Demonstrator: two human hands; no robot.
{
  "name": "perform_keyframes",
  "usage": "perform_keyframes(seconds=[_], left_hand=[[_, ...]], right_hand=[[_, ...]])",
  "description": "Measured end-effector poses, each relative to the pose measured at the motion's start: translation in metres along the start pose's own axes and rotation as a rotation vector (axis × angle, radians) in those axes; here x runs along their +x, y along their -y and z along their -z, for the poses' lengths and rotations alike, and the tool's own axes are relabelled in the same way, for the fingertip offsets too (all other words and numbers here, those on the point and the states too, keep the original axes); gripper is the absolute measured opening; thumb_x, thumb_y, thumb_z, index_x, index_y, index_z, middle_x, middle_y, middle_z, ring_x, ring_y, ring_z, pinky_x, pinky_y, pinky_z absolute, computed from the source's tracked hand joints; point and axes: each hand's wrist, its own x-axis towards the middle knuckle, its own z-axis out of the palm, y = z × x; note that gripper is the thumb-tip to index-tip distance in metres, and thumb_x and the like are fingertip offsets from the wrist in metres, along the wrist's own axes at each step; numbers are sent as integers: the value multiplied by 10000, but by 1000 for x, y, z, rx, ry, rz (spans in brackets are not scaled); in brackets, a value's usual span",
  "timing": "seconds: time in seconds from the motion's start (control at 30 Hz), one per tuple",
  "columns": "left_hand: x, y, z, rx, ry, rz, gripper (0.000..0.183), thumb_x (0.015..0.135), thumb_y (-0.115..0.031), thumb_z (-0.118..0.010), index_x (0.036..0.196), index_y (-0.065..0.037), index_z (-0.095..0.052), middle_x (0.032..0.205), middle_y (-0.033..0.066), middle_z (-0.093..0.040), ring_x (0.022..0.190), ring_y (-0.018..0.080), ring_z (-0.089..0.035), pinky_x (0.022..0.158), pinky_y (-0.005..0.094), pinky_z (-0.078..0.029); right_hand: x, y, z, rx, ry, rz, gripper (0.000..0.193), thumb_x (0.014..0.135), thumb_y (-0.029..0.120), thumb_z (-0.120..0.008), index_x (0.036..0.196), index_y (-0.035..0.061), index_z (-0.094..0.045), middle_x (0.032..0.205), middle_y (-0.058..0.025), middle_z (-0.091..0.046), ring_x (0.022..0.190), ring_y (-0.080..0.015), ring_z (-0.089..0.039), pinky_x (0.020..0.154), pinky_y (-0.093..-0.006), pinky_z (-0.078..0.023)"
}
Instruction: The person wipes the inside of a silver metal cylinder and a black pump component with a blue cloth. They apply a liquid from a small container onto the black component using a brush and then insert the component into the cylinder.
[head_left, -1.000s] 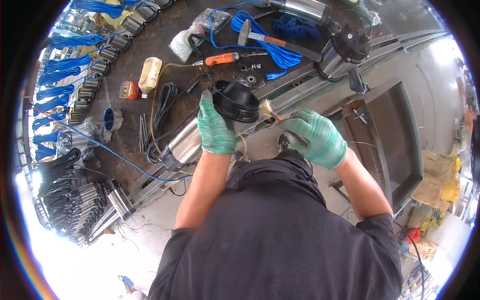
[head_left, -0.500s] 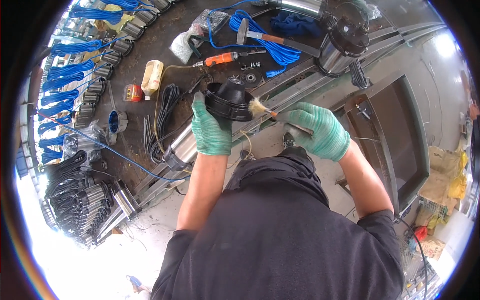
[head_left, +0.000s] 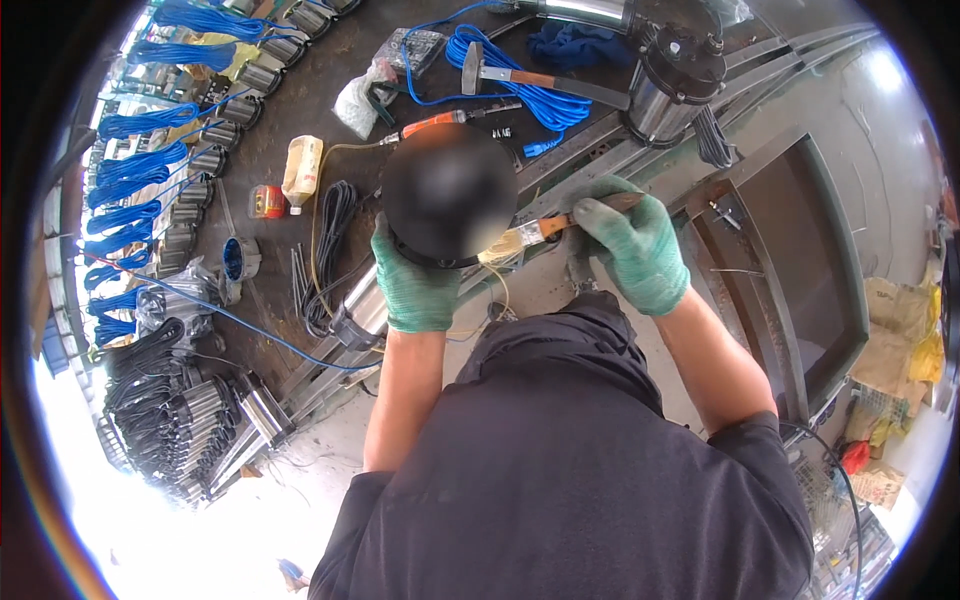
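Cluttered dark workbench [head_left: 300,95] behind; black part [head_left: 440,180], blurred, is held up near its front edge, left hand [head_left: 415,288] clamped on the lower left, most fingers hidden. Right hand [head_left: 637,247] has its fingers pinched on the brush [head_left: 545,229] handle, bristles at the part's lower right. Likely best: light, even strokes, steady left grip, turning the part for full coverage.
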Motion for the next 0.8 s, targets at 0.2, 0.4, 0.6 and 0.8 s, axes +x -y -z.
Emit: perform_keyframes(seconds=[0.2, 0.4, 0.6, 0.8], left_hand=[[-4, 1, 2, 84, 24, -12, 563, 1032, -502, -541, 1476, -157, -571, 1532, 78, -561, 1417, 291, -524, 1179, 510, -454], [-1, -2, 22, 202, 91, -78, 585, 1033, -485, -544, 1481, -110, -553, 1548, 113, -536, 1428, 291, -508, 1204, 503, -427], [0, -5, 38, -260, 440, 155, 594, 1027, -488, -548, 1451, -73, -569, 1462, 129, -611, 1339, 290, -583, 1168, 482, -472], [17, 3, 80, 1309, 229, -742, 327, 1043, -173, -580, 1311, -3, -661, 1228, 110, -736, 1037, 224, -730, 880, 375, -627]], right_hand=[[16, -16, 15, 72, -61, -23, 226, 1012, 193, -659, 1075, -22, -686, 814, -72, -705, 659, -135, -665, 610, -282, -541], [25, -6, 22, 71, -121, -19, 254, 1011, 201, -632, 1104, -34, -654, 795, -104, -663, 627, -197, -629, 588, -335, -537], [28, 14, 30, 136, -142, 36, 251, 1017, 223, -590, 1080, -9, -663, 741, -83, -626, 583, -177, -582, 548, -327, -493], [14, 42, 17, -59, 85, -24, 202, 973, 219, -646, 962, 18, -665, 629, -21, -596, 448, -90, -520, 420, -239, -403]])
